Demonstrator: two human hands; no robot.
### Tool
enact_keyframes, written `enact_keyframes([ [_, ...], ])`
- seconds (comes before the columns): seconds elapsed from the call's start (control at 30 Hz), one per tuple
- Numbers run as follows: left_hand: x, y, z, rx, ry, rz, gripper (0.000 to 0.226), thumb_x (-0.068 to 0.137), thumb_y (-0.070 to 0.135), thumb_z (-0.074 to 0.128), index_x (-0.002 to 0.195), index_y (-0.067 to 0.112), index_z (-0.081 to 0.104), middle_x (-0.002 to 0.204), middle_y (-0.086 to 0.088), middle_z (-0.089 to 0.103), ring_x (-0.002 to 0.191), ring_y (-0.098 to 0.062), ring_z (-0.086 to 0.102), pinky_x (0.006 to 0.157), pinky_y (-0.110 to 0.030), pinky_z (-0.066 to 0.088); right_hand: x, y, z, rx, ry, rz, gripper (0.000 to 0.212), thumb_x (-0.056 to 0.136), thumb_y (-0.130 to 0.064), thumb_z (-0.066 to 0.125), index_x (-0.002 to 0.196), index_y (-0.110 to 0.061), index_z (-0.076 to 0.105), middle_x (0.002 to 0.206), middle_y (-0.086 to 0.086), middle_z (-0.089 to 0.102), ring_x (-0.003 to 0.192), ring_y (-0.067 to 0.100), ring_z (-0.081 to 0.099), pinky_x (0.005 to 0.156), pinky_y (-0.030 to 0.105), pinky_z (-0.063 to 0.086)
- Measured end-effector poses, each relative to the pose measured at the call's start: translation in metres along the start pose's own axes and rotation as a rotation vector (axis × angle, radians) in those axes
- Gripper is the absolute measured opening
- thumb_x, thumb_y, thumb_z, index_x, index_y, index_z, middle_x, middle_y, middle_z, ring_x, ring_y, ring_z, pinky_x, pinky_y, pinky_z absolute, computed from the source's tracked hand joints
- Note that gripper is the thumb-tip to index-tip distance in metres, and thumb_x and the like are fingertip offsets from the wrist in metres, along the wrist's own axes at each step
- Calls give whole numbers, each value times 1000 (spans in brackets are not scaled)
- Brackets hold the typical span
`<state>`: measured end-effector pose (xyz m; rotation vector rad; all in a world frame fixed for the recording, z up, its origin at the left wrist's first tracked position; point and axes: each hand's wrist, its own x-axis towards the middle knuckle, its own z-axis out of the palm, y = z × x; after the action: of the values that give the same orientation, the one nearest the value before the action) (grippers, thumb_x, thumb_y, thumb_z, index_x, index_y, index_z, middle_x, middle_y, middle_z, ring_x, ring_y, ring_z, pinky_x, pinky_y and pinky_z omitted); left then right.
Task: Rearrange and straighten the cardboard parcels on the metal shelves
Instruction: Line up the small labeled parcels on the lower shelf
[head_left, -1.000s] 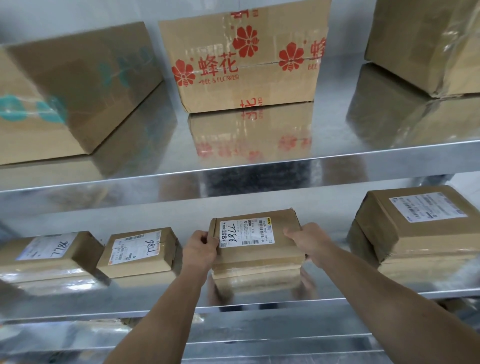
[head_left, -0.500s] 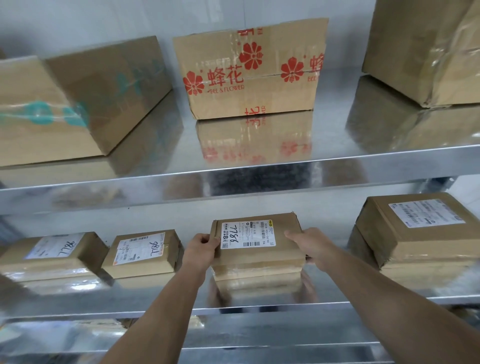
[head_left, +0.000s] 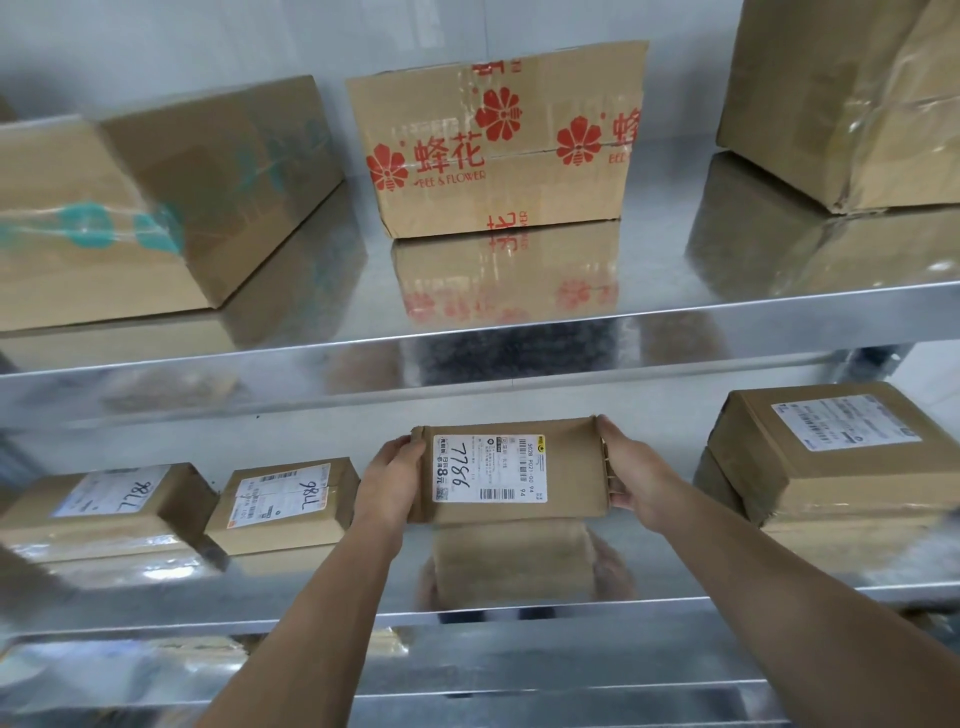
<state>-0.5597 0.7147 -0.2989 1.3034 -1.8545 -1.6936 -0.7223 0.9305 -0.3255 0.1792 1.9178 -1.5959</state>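
Observation:
A small cardboard parcel (head_left: 566, 470) with a white label marked 7786 is tilted up off the middle metal shelf (head_left: 519, 616), label facing me. My left hand (head_left: 389, 480) grips its left end and my right hand (head_left: 631, 467) grips its right end. Its reflection shows in the shelf just below. Two small labelled parcels (head_left: 288, 506) (head_left: 111, 506) lie on the same shelf to the left. A larger flat parcel (head_left: 836, 457) lies to the right.
On the upper shelf (head_left: 519, 332) stand three big boxes: one with teal tape (head_left: 156, 202) at left, one printed with red flowers (head_left: 498, 140) in the middle, a taped one (head_left: 852, 98) at right. Another shelf edge (head_left: 519, 696) runs below.
The parcel has been lifted and tipped up so its label faces me. Both hands stayed on its ends. The view tilted slightly downward.

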Motion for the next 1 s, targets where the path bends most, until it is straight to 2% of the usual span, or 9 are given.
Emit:
enact_keyframes([
  [0.07,3,-2,-1,-57,-19,-35,52,75,66,54,111,33,70,107,3,75,107,-24,66,101,-48,51,-1,-3,-1,36,-17,9,57,98,-65,49,116,-13,65,107,8,72,101,30,71,90,42,57],
  [0.2,1,-3,0,-148,-40,-60,35,95,53,51,107,24,67,110,-4,72,105,-25,66,102,-52,50,-7,-8,-1,74,-68,5,48,99,-62,51,108,-17,66,105,6,74,101,29,72,79,38,56],
  [0.37,4,-7,2,-160,-49,-53,33,98,50,53,109,20,62,110,-8,70,103,-27,67,99,-51,52,-7,-5,1,4,-88,-67,42,96,-50,62,116,-13,65,110,7,75,97,25,73,86,40,60],
  [0.47,8,-10,2,-105,-70,-43,53,79,61,61,110,18,65,106,-9,74,100,-29,70,96,-53,55,-13,-5,0,-2,-113,-74,24,102,-29,57,118,-12,60,106,7,70,92,23,68,90,42,56],
  [0.53,10,-13,2,-81,-72,-40,55,79,57,65,115,16,63,107,-8,73,100,-28,70,96,-52,55,-14,-6,0,-17,-139,-70,21,102,-24,56,119,-13,62,107,7,70,93,23,67,93,43,55],
  [0.63,11,-17,5,-54,-75,-45,35,96,41,62,119,14,64,107,-7,73,100,-28,69,98,-51,54,-12,-4,2,-103,-158,-72,25,100,-33,59,117,-15,65,111,6,74,102,23,71,101,45,54],
  [0.77,14,-20,11,-14,-93,-69,26,99,36,61,115,16,66,104,-9,74,97,-30,71,96,-51,55,-10,0,4,-213,-139,-82,39,93,-48,67,113,-15,59,117,9,69,111,30,68,102,55,53],
  [0.9,17,-25,14,17,-77,-61,27,97,36,64,114,15,65,103,-8,73,95,-31,71,94,-51,56,-6,4,6,-225,-125,-82,38,93,-42,69,112,-12,56,118,13,69,111,33,69,102,59,52],
  [1.0,16,-28,17,11,-78,-66,22,98,33,64,108,14,62,100,-9,72,90,-30,71,86,-46,59,0,8,6,-227,-113,-80,35,93,-39,69,111,-13,55,116,12,69,108,31,69,100,57,54],
])
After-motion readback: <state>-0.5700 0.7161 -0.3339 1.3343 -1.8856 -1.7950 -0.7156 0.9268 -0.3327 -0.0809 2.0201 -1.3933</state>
